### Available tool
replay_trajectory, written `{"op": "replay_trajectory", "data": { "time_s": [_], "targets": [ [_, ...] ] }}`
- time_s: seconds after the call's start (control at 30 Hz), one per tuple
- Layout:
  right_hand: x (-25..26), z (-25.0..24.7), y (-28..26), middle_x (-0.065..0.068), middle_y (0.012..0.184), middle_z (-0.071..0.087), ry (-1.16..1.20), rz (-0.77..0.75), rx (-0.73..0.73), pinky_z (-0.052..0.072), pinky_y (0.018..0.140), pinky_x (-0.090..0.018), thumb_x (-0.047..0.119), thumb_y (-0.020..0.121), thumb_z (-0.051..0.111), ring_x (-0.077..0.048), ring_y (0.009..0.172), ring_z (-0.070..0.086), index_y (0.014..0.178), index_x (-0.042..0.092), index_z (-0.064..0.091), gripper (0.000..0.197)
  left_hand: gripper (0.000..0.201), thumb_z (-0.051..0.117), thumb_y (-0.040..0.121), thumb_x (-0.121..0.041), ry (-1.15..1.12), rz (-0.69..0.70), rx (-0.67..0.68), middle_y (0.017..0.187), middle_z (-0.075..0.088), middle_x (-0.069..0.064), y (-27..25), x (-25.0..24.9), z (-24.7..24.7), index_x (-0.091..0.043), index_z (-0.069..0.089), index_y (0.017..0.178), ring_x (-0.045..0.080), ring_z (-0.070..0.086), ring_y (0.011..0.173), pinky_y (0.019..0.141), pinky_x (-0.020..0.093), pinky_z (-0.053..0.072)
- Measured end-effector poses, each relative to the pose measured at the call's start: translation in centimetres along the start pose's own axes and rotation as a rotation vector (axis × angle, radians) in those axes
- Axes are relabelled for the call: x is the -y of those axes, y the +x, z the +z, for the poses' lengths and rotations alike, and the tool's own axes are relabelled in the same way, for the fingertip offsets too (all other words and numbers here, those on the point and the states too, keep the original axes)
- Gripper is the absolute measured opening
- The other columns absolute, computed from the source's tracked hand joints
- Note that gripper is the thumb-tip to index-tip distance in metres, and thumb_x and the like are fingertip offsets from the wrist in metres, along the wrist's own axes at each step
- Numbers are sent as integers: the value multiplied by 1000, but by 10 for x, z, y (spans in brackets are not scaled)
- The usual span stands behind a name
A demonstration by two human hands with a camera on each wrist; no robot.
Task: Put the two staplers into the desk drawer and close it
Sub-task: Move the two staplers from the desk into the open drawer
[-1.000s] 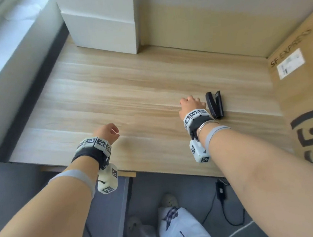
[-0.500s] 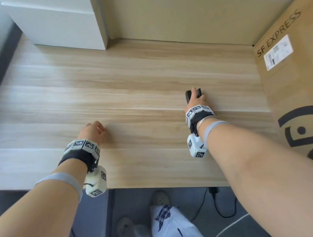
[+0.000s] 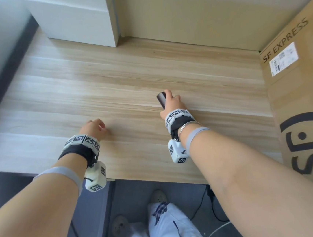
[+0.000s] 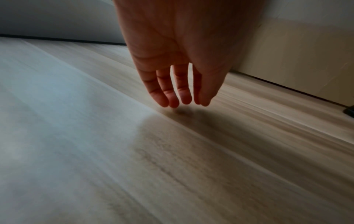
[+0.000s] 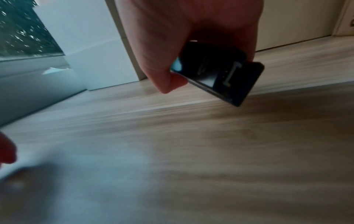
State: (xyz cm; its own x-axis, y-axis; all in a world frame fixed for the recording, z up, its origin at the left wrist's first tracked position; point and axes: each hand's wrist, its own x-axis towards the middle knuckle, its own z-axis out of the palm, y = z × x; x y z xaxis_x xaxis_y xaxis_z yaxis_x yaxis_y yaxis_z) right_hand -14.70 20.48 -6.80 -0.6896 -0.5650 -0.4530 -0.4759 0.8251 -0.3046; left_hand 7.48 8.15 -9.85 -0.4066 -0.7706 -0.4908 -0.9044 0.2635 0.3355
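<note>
On the wooden desk (image 3: 110,88) my right hand (image 3: 170,99) grips a black stapler (image 3: 161,98), thumb on one side and fingers on the other. The right wrist view shows that stapler (image 5: 216,72) tilted and held just above the desk top. My left hand (image 3: 93,126) hovers over the desk to the left and holds nothing. Its fingers (image 4: 172,94) hang straight down, close to the wood. I see no second stapler and no drawer in any view.
A large cardboard box (image 3: 300,95) marked SF EXPRESS walls off the desk's right side. A white block (image 3: 77,17) stands at the back left against a beige panel. Below the front edge are a grey cabinet (image 3: 95,210), my legs and floor cables (image 3: 216,213).
A second ago the stapler lay on the desk just right of my right hand. That hand has closed round it and raised it. My left hand moved slightly forward over the desk.
</note>
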Motion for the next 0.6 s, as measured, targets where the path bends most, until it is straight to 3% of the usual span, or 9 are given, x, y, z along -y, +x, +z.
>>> {"op": "replay_trajectory", "data": {
  "time_s": [0.27,0.6],
  "targets": [
    [87,54,-74,-14,120,63,113,-208,99,48,84,-33,24,84,59,-36,109,62,143,21,32,65,23,54,88,-12,2,-15,-37,118,61,19,-33,68,-18,-5,62,109,35,59,106,89,36,47],
    [169,162,-173,-12,119,65,37,-422,359,43,80,-29,30,83,59,-33,108,61,137,26,41,56,26,51,88,-8,-109,-140,-55,115,67,18,-98,206,-27,-4,63,110,34,60,109,93,35,46]
  ]
}}
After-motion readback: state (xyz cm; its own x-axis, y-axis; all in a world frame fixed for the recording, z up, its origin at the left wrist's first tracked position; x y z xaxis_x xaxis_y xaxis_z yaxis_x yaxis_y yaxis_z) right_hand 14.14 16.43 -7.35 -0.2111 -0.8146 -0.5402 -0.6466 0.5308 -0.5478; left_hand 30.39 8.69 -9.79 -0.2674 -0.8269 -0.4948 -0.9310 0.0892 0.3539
